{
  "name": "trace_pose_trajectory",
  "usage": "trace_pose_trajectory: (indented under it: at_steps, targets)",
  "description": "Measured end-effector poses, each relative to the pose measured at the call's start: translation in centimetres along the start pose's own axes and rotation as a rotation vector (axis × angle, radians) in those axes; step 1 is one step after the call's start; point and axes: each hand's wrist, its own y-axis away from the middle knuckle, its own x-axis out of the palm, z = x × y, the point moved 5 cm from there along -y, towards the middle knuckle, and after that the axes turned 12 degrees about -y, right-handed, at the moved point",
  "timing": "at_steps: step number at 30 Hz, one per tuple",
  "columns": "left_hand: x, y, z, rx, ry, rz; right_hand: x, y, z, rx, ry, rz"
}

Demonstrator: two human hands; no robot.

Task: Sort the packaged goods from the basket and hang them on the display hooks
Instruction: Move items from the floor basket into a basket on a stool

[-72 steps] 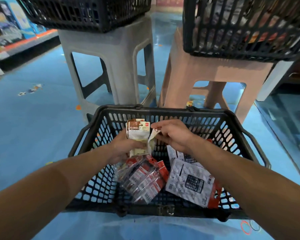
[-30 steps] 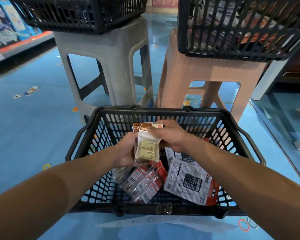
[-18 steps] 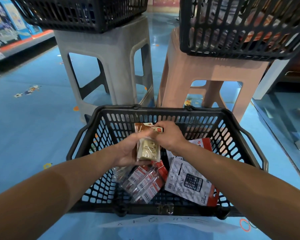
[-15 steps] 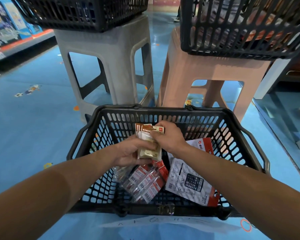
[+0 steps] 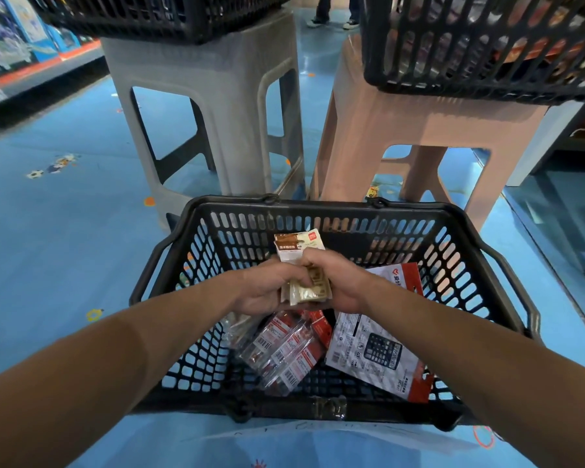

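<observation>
I'm holding stacked packets (image 5: 299, 247) above the basket (image 5: 318, 207), left hand (image 5: 263, 293) and right hand (image 5: 336, 282) both curling round them, hiding their middles.

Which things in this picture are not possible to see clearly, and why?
All in the head view:
- Lower part of the packets: covered by the left hand and right hand; their number is unclear.
- Print on the calculator pack: too small to read.
- Goods in the upper right basket: behind its mesh, top cut by the frame edge.
- The display hooks: outside the view.
</observation>
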Motion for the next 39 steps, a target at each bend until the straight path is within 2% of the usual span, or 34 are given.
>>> trace_pose_trajectory:
  at_steps: [4, 8, 13, 19, 21, 23, 26, 33, 36, 39]
  targets:
    - [-0.3, 0.2, -0.6, -0.042, -0.098, 0.057, -0.9, 0.3, 0.5, 0.016, 0.060, -0.029]
    - [-3.7, 0.0, 0.2, -0.168, -0.354, 0.006, -3.7, 0.1, 1.0, 0.022, 0.118, -0.135]
    - [-7.3, -1.7, 2.0, -0.262, -1.041, -0.360, -7.3, -0.5, 0.5, 0.098, 0.232, -0.290]
    - [-7.1, -0.6, 0.3, -0.210, -1.732, -0.705, -9.6, -1.3, -0.6, 0.176, 0.271, -0.334]
    - [-6.9, -0.7, 0.2, -0.236, -1.819, -0.748, -9.9, -1.4, -0.7, 0.175, 0.295, -0.340]
    - [-6.6, -1.2, 1.1, -0.337, -1.884, -0.700, -9.9, -1.4, -0.7, 0.174, 0.305, -0.341]
    - [-7.2, -1.9, 2.3, -0.421, -1.900, -0.631, -9.9, -1.5, -0.7, 0.176, 0.302, -0.343]
    - [-7.6, -1.0, 1.1, -0.258, -1.727, -0.662, -8.8, -0.5, -0.1, 0.149, 0.295, -0.287]
    - [-8.0, -0.6, 0.3, -0.177, -1.518, -0.653, -7.4, 0.2, 0.8, 0.094, 0.267, -0.221]
    - [-8.0, 0.0, -0.9, -0.084, -1.212, -0.694, -5.7, 1.1, 1.9, 0.023, 0.198, -0.153]
